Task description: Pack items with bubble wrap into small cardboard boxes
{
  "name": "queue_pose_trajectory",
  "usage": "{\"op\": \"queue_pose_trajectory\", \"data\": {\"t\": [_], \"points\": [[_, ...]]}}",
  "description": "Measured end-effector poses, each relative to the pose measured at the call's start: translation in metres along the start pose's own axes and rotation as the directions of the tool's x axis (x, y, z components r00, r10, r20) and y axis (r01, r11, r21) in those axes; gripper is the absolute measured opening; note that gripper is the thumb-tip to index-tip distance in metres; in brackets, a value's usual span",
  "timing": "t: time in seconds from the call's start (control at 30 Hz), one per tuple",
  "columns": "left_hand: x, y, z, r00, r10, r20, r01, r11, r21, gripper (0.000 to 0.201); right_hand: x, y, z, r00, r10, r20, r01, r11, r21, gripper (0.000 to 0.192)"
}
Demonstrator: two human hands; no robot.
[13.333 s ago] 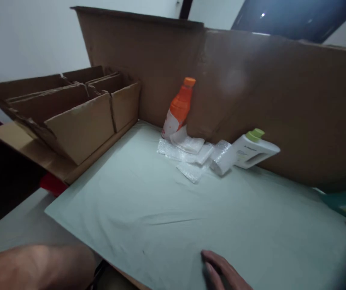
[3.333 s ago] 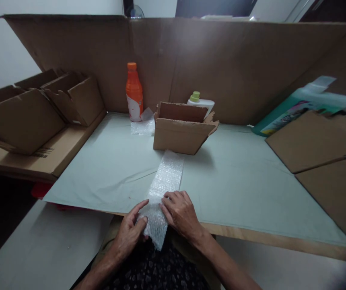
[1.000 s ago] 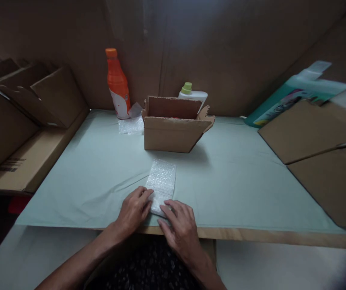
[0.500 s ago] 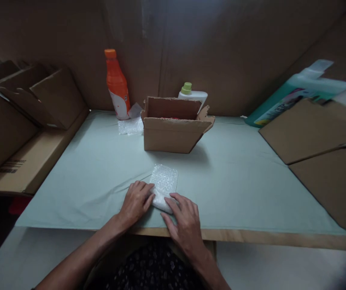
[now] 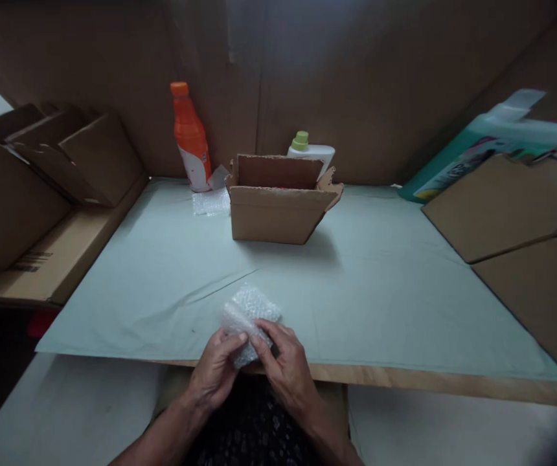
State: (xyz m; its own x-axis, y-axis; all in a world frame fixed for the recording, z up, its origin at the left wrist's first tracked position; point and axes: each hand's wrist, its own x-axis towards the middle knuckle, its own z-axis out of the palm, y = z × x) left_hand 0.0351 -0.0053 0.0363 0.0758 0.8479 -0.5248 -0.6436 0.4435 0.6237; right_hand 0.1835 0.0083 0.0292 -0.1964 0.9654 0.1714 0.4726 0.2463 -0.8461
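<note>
A small piece of bubble wrap (image 5: 245,317), partly rolled over itself, is held at the front edge of the cloth-covered table (image 5: 380,291). My left hand (image 5: 217,366) grips its left side, thumb on top. My right hand (image 5: 281,359) pinches the right side, with its thumb and fingers pressed on the roll. A flat part of the wrap extends away from me beyond the fingers. Whether anything lies inside the roll I cannot tell.
An open cardboard box (image 5: 273,213) stands mid-table, a white bottle with green cap (image 5: 310,152) behind it. Left of it are an orange bottle (image 5: 192,142) and more bubble wrap (image 5: 210,202). Cardboard boxes (image 5: 98,158) flank the left; a teal jug (image 5: 458,155) and cardboard (image 5: 497,207) the right.
Both hands have drawn the bubble wrap toward me to the table's edge and lifted its near end. The wrap has turned, and the fingers now grip it instead of lying on it.
</note>
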Motion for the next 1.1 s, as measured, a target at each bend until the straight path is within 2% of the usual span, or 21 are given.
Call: {"op": "queue_pose_trajectory", "data": {"t": [0.07,0.13,0.17,0.23,0.3,0.4,0.47,0.57,0.63,0.67,0.7,0.73,0.77,0.83,0.9,0.93,0.97,1.03,1.1], "points": [[0.001,0.003,0.003,1.0,-0.018,0.005,0.018,1.0,-0.011,0.047,-0.001,0.002,-0.011,0.993,-0.033,-0.113,0.031,0.999,-0.018,0.027],[-0.001,0.005,0.005,0.999,-0.036,0.028,0.036,0.999,0.022,0.051,0.003,0.007,-0.025,0.985,0.019,-0.174,-0.009,0.998,0.057,0.038],[-0.002,0.006,0.005,0.998,-0.047,0.047,0.045,0.998,0.05,0.052,0.005,0.01,-0.032,0.987,0.057,-0.152,-0.036,0.99,0.136,0.045],[-0.003,0.006,0.006,0.995,-0.053,0.087,0.042,0.992,0.116,0.054,0.01,0.015,-0.04,0.996,0.088,-0.016,-0.079,0.951,0.299,0.051],[-0.003,0.005,0.007,0.995,-0.012,0.098,-0.007,0.982,0.191,0.054,0.013,0.015,-0.038,0.995,0.074,0.068,-0.094,0.929,0.359,0.042],[0.002,0.005,0.009,0.986,0.158,0.053,-0.166,0.918,0.359,0.047,0.009,0.008,-0.021,0.997,0.055,-0.047,-0.041,0.964,0.262,0.029],[0.009,0.003,0.01,0.956,0.291,0.033,-0.262,0.8,0.54,0.039,0.004,0.001,-0.006,0.994,0.027,-0.104,-0.005,0.979,0.206,0.028],[0.018,-0.005,0.009,0.873,0.478,0.103,-0.373,0.515,0.772,0.044,-0.001,-0.009,0.009,0.997,0.023,-0.068,-0.007,0.976,0.22,0.037],[0.02,-0.015,0.008,0.779,0.579,0.241,-0.473,0.289,0.833,0.059,0.0,-0.011,0.012,0.997,0.08,0.003,-0.077,0.945,0.317,0.047],[0.019,-0.02,0.008,0.736,0.591,0.33,-0.525,0.191,0.83,0.068,0.002,-0.01,0.012,0.99,0.139,0.039,-0.143,0.912,0.385,0.048],[0.017,-0.024,0.007,0.708,0.571,0.416,-0.575,0.123,0.809,0.075,0.004,-0.008,0.01,0.974,0.217,0.062,-0.221,0.865,0.451,0.047],[0.014,-0.028,0.006,0.703,0.531,0.474,-0.612,0.111,0.783,0.08,0.007,-0.004,0.008,0.951,0.302,0.064,-0.291,0.81,0.509,0.047],[0.011,-0.029,0.005,0.722,0.487,0.492,-0.627,0.16,0.762,0.083,0.009,0.0,0.007,0.923,0.381,0.048,-0.341,0.757,0.556,0.047],[0.007,-0.028,0.003,0.805,0.415,0.424,-0.577,0.379,0.724,0.085,0.012,0.007,0.004,0.882,0.47,-0.006,-0.363,0.69,0.626,0.049],[0.009,-0.021,0.001,0.892,0.34,0.297,-0.449,0.604,0.659,0.08,0.013,0.011,0.003,0.884,0.466,-0.018,-0.34,0.67,0.66,0.05],[0.011,-0.017,0.001,0.919,0.29,0.267,-0.394,0.676,0.622,0.073,0.013,0.013,0.003,0.894,0.449,-0.003,-0.336,0.673,0.659,0.05],[0.014,-0.012,0.001,0.933,0.24,0.269,-0.357,0.721,0.594,0.066,0.014,0.014,0.001,0.902,0.432,0.018,-0.341,0.685,0.644,0.051],[0.02,-0.002,0.002,0.934,0.17,0.314,-0.328,0.754,0.569,0.051,0.017,0.015,-0.006,0.921,0.386,0.057,-0.343,0.733,0.587,0.049],[0.025,0.005,0.003,0.931,0.167,0.325,-0.329,0.769,0.549,0.043,0.022,0.018,-0.016,0.947,0.307,0.092,-0.306,0.78,0.546,0.047]]}}
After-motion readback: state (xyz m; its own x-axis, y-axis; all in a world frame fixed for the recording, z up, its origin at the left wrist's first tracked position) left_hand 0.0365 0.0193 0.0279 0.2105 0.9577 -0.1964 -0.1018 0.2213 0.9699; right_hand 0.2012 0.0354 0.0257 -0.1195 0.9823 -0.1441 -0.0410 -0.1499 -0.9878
